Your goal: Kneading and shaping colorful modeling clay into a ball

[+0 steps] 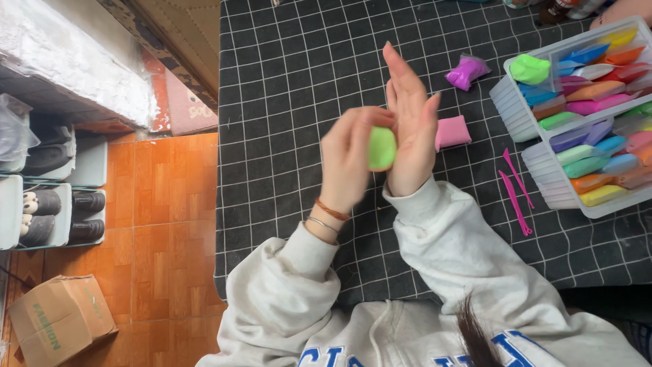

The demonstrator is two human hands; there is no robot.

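Head view: the left hand (350,160) and the right hand (409,126) are pressed together around a lump of light green clay (382,148), right fingers straight, left fingers curled over it. They hover above the black gridded mat (292,75), whose left edge runs beside the orange tiled floor (163,224). Just right of the hands lies a pink clay block (451,131); farther right, a purple bagged clay (466,71), two pink tools (516,194) and the white tray of clay packets (543,166). Mat left of the hands is bare.
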